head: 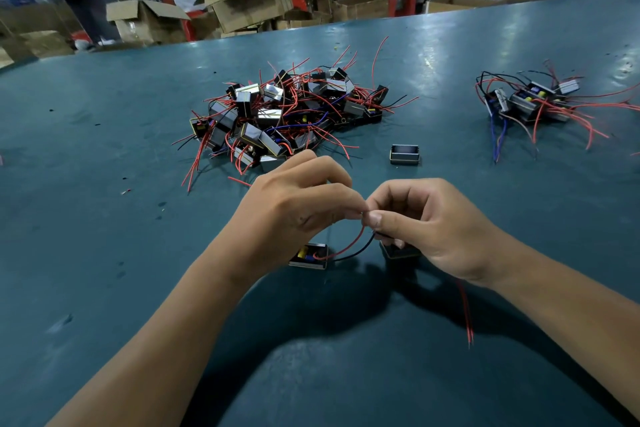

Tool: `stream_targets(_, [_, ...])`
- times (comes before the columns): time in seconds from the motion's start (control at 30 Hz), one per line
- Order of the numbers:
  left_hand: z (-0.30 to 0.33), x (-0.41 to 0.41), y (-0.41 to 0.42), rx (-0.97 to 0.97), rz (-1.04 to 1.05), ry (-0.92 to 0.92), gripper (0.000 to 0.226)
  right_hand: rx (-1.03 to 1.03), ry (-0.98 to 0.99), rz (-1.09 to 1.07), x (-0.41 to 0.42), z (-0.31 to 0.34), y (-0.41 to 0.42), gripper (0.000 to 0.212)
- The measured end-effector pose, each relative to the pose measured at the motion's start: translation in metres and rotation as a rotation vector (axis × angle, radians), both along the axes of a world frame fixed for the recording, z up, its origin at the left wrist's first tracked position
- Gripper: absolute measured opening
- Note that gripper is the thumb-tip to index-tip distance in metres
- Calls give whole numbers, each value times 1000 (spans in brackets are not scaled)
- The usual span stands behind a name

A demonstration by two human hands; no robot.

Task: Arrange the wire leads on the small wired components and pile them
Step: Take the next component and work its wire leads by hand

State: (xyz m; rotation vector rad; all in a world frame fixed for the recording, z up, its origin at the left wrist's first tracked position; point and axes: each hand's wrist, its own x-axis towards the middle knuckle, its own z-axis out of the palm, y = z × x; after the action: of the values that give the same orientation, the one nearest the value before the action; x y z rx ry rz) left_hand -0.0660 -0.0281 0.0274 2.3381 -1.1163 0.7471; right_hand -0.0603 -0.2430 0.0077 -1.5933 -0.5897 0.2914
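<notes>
Here, red wire (346, 246) and black wire (356, 253) are pinched between left hand (298, 211) and right hand (426, 229), fingertips touching. Small part (309, 256) is seen on table (104, 253) under left hand.

Both forearms reached in from six o'clock; the left hand (294, 204) and right hand (426, 225) met fingertip to fingertip, fingers (375, 218) curled, pinching.

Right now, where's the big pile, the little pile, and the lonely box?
big pile (284, 114), head view, on its tangled middle.
little pile (533, 102), head view, on a metal component.
lonely box (404, 153), head view, on its front wall.
</notes>
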Motion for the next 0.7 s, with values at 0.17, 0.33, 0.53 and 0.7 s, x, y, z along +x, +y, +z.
stream_targets(0.17, [1, 0, -2, 23, -4, 10, 14, -13, -18, 3, 0, 0, 1, 15])
stream_targets(0.33, [1, -5, -6, -41, 19, 269, 9, -33, -87, -46, -1, -3, 2, 11])
stream_targets(0.53, [-3, -11, -20, -221, 200, 503, 17, -161, -262, -235, -2, -7, 4, 11])
stream_targets(0.7, [-13, -9, -31, -371, 325, 734, 22, -242, -321, -286, -3, -9, 6, 12])
